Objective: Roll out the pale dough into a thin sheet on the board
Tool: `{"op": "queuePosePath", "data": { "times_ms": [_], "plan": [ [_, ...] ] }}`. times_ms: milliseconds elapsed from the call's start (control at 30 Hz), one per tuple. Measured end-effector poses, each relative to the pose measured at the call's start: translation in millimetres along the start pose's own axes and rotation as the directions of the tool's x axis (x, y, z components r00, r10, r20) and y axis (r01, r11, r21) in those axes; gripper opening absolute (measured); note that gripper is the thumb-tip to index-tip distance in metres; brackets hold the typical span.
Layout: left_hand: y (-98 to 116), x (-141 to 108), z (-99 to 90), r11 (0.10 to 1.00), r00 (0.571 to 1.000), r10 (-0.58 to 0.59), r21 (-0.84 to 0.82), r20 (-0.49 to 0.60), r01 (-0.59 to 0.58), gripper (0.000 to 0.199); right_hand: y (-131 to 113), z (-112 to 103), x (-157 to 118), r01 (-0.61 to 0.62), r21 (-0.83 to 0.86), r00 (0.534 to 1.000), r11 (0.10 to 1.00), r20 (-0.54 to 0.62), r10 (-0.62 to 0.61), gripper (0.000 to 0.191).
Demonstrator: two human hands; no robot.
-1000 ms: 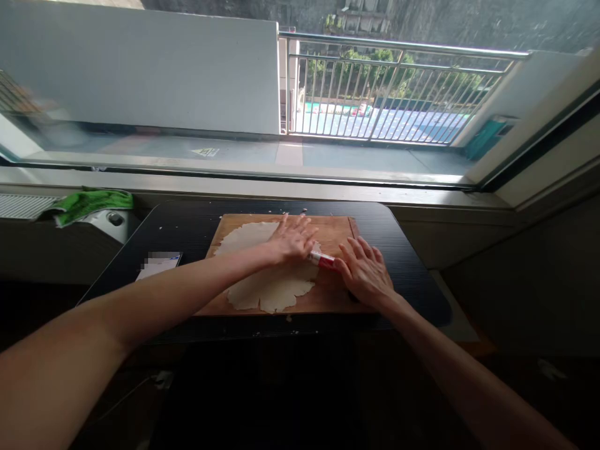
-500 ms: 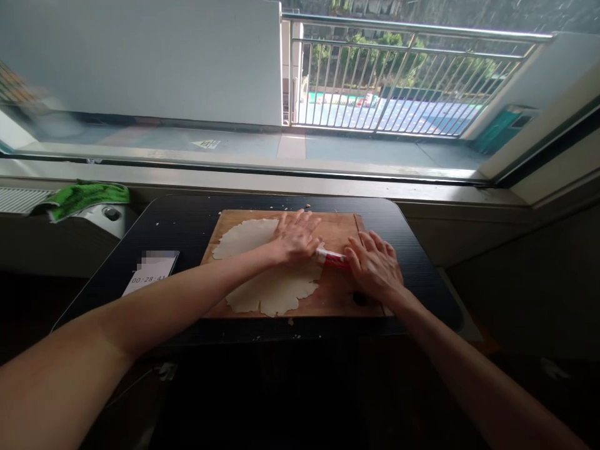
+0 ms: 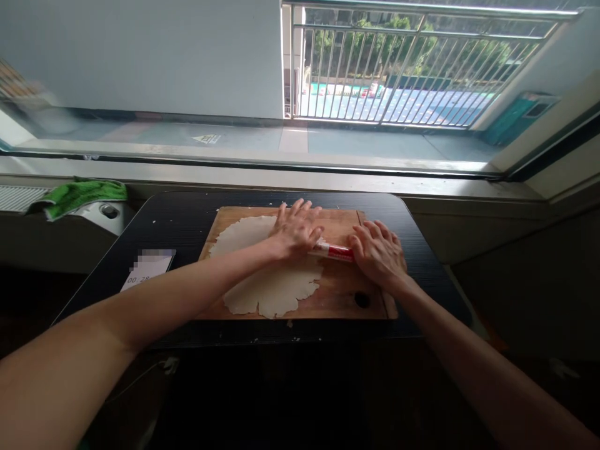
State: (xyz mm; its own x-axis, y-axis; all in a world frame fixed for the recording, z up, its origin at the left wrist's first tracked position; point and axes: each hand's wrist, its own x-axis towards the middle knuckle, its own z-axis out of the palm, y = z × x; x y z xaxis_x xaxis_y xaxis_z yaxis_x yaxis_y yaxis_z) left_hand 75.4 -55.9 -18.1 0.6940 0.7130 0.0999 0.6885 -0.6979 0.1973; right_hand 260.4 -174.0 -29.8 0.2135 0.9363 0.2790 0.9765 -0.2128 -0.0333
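Note:
A thin, pale sheet of dough (image 3: 267,284) with ragged edges lies on a wooden board (image 3: 340,294). Across its upper right runs a red and white roller (image 3: 338,252), partly hidden by both hands. My left hand (image 3: 297,230) lies flat with fingers spread over the roller's left part, above the dough. My right hand (image 3: 379,250) rests on the roller's right end near the board's right edge, its fingers stretched out.
The board is on a black table (image 3: 187,209) with small crumbs. A phone (image 3: 150,267) showing a timer lies left of the board, beside my left forearm. A green cloth (image 3: 84,195) hangs over a white unit at left. Behind the table is a window sill (image 3: 234,178).
The view has shifted slightly. Both hands have moved a little away from me with the roller, and more of the board's hole shows below my right hand.

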Motion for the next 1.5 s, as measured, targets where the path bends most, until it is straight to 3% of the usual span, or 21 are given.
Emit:
{"op": "queuePosePath", "data": {
  "times_ms": [133,233,367,567,700,867,967,1033,1100,1200,1333,1433,1500],
  "plan": [
    [-5.0,25.8,-2.6,0.998,0.993,-0.051,0.023,-0.109,0.053,0.046,0.0,5.9,31.6,-0.162,0.087,0.984,0.983,-0.060,0.167,0.047],
    [-4.8,13.4,-0.5,0.996,0.977,0.081,0.060,-0.197,-0.071,0.040,-2.3,7.3,26.7,-0.183,0.069,0.979,0.981,-0.079,0.189,0.046],
    [0.0,-12.0,4.0,0.971,0.954,0.230,0.117,-0.192,-0.210,0.043,-6.3,1.9,8.9,-0.185,-0.021,0.983,0.983,-0.008,0.184,0.045],
    [-5.3,-15.5,-12.0,0.984,0.973,0.161,0.108,-0.165,-0.145,0.044,-26.2,-23.7,14.9,-0.250,-0.041,0.958,0.967,0.136,0.254,0.049],
    [-40.8,-35.0,-28.7,0.987,0.978,0.104,0.137,-0.179,-0.080,0.036,-62.9,-32.1,17.8,-0.180,0.021,0.978,0.983,0.114,0.177,0.046],
    [-96.8,-74.5,-35.6,0.977,0.978,0.013,0.212,-0.210,0.033,0.034,-112.5,-21.7,29.9,-0.072,0.133,0.981,0.989,0.187,0.047,0.036],
    [-114.4,-87.2,-32.3,0.974,0.978,-0.030,0.213,-0.204,0.074,0.029,-126.6,-9.0,40.0,0.009,0.196,0.975,0.981,0.218,-0.052,0.035],
    [-116.0,-89.5,-27.4,0.980,0.973,-0.040,0.183,-0.226,0.083,0.027,-128.3,-0.7,42.8,0.115,0.226,0.974,0.967,0.165,-0.155,0.039],
    [-111.6,-89.1,-20.5,0.987,0.969,-0.047,0.135,-0.243,0.081,0.031,-126.4,5.9,41.4,0.202,0.221,0.970,0.954,0.088,-0.225,0.044],
    [-104.2,-84.0,-10.6,0.991,0.970,-0.090,0.072,-0.225,0.109,0.040,-122.5,12.6,38.5,0.229,0.182,0.970,0.956,0.036,-0.239,0.046],
    [-110.4,-56.3,-12.9,0.985,0.977,-0.146,0.066,-0.155,0.158,0.049,-122.9,16.6,63.0,0.146,0.187,0.982,0.971,0.093,-0.165,0.047],
    [-119.2,-29.1,-23.2,0.964,0.957,-0.253,0.051,-0.142,0.263,0.051,-125.7,16.9,94.5,0.022,0.173,0.984,0.985,0.172,-0.052,0.050],
    [-120.0,-25.4,-26.6,0.952,0.945,-0.292,0.050,-0.150,0.302,0.050,-126.0,16.7,99.5,0.004,0.163,0.985,0.987,0.171,-0.033,0.051]
  ]
}}
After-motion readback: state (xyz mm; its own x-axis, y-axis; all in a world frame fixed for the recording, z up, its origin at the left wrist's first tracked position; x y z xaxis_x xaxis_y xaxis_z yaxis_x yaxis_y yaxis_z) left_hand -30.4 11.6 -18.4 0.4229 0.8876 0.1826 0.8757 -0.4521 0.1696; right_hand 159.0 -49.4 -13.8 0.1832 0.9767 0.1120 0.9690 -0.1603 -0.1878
